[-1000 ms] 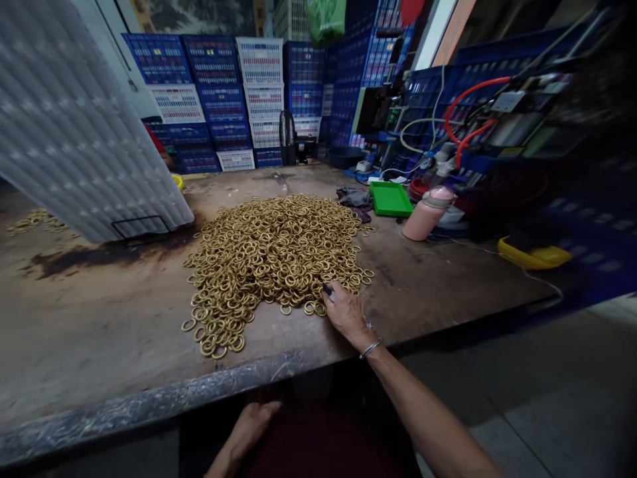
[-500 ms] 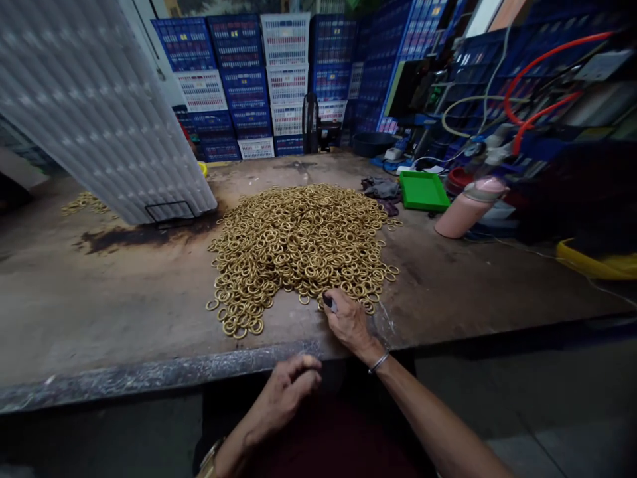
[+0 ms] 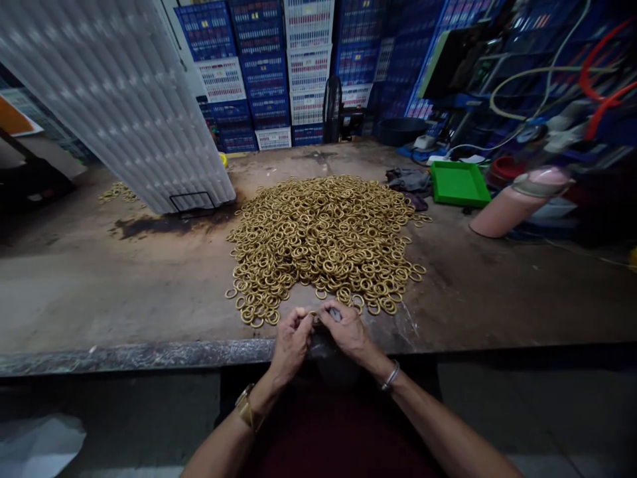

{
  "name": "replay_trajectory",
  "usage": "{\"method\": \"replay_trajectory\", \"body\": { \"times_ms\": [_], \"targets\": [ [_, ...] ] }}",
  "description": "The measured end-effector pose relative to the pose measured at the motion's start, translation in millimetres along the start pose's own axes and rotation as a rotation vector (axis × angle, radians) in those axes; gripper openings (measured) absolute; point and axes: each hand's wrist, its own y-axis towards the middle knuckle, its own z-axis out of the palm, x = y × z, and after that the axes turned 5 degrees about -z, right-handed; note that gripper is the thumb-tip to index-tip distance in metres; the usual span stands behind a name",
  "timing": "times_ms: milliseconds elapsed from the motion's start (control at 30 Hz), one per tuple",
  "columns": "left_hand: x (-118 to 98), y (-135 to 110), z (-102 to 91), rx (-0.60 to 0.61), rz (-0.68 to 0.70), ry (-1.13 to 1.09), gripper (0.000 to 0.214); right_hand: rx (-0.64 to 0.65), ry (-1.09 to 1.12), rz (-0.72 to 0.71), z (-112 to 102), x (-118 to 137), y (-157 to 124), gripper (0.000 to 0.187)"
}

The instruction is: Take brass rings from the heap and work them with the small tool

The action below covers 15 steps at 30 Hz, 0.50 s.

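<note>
A large heap of brass-coloured rings [image 3: 323, 232] spreads over the worktable [image 3: 164, 292]. At the heap's near edge my two hands meet, fingertips almost touching. My left hand [image 3: 291, 342] is closed in a pinch on a brass ring [image 3: 313, 313], which shows only in part between the fingers. From the other side my right hand [image 3: 351, 335] pinches the same ring. A small dark grey piece [image 3: 335, 314] sits at my right fingers; whether it is worn or held I cannot tell. Loose rings lie just beyond my fingertips.
A tall ribbed translucent stack [image 3: 124, 99] leans in a black wire stand [image 3: 192, 202] at left. On the right are a green tray [image 3: 460, 184], a pink bottle [image 3: 517, 202] and a grey cloth [image 3: 408, 179]. Crates [image 3: 266, 73] line the back. The table's front edge [image 3: 149, 355] runs before me.
My left hand has risen from below the table edge to meet my right hand. My right hand has drawn back slightly from the heap, and a ring now shows between them. The view has shifted.
</note>
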Motion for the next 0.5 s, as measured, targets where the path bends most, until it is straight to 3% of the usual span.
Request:
{"method": "replay_trajectory", "body": {
  "times_ms": [233,400,500],
  "targets": [
    [4.9,-3.1,3.9,0.007,0.117,0.011,0.024,0.172,0.253,0.198,-1.9,4.0,3.1,0.026],
    [4.3,-4.0,0.8,0.143,-0.100,-0.082,0.035,0.118,0.306,0.233,-0.6,4.0,2.5,0.025],
    [5.6,-4.8,-1.2,0.193,-0.162,-0.173,0.037,0.125,0.337,0.234,0.2,2.0,2.0,0.024]
  ]
}}
